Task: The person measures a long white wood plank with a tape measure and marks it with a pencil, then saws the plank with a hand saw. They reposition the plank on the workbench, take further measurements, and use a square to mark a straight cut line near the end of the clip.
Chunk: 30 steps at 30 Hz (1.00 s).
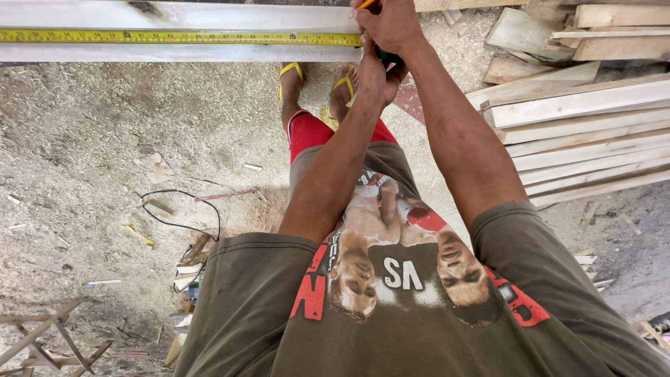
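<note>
Head view: I am looking down past my shirt to my hands at the plank.
Left hand: gripping the dark tape case just under the plank's near edge; I am keeping it pulled taut.
Right hand: pinching a pencil at the tape's end.
Yellow tape: lying flat along the grey plank; I am keeping it straight.

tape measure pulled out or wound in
Pulled out. The yellow tape measure lies stretched flat along the pale wooden board from the frame's left edge to the left hand; the right hand rests at its end.
</note>
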Motion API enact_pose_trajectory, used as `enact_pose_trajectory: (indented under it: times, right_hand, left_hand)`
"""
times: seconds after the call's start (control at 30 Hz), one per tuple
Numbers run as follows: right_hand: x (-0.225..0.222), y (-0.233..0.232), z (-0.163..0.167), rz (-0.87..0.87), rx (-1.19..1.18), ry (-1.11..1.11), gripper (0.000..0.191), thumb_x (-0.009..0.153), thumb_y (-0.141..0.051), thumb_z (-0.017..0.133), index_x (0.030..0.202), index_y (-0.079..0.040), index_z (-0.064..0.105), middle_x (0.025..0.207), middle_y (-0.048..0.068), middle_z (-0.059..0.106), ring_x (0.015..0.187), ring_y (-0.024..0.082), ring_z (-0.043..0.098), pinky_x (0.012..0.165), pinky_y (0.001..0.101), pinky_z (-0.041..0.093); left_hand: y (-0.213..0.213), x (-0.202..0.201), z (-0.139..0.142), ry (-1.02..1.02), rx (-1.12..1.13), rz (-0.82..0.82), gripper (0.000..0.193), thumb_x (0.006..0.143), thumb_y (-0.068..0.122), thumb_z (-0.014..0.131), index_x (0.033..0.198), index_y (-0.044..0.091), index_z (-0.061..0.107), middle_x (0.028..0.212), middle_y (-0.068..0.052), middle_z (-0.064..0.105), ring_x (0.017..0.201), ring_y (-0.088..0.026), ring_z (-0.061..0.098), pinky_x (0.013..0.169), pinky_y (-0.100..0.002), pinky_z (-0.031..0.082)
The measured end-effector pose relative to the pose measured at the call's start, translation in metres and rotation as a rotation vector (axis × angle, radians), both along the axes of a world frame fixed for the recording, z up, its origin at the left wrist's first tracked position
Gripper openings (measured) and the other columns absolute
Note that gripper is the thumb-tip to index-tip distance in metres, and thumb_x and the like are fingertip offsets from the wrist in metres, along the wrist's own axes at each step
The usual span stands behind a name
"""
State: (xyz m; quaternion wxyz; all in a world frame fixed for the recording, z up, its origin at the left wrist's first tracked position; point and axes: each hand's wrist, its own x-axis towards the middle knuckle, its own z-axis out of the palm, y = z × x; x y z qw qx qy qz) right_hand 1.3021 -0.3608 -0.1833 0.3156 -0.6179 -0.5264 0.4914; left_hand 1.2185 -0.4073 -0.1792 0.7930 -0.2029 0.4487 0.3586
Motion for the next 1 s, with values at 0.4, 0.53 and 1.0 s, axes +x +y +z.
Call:
enact_pose_trajectory:
  times: [0.4,0.53,1.0]
  right_hand:
    - [0.016,-0.014,-0.020,0.001,-0.070,-0.213,0.017,0.095,-0.017,0.072,0.098,0.000,0.073,0.084,0.008,0.076,0.075,0.017,0.076,0.068,0.0331,0.060]
    - [0.019,-0.014,-0.014,0.000,-0.042,-0.136,0.021,0.092,-0.017,0.072,0.102,0.000,0.070,0.085,0.009,0.075,0.072,0.018,0.074,0.064,0.0328,0.059]
    - [0.005,-0.012,-0.009,0.026,-0.096,-0.074,0.017,0.091,-0.015,0.072,0.104,-0.005,0.070,0.087,0.007,0.075,0.078,0.015,0.076,0.071,0.0301,0.061]
  left_hand:
    - [-0.011,0.015,-0.011,0.014,0.011,0.028,0.058,0.103,0.063,0.047,0.120,0.009,0.055,0.105,-0.008,0.058,0.091,-0.021,0.060,0.083,-0.043,0.059]
    - [-0.012,0.020,-0.011,0.008,0.013,0.014,0.059,0.103,0.064,0.043,0.117,0.008,0.055,0.101,-0.007,0.059,0.088,-0.021,0.059,0.084,-0.046,0.060]
    - [-0.014,0.015,-0.005,0.066,0.004,-0.001,0.054,0.106,0.054,0.046,0.127,0.005,0.050,0.112,-0.011,0.058,0.101,-0.026,0.061,0.086,-0.045,0.058]
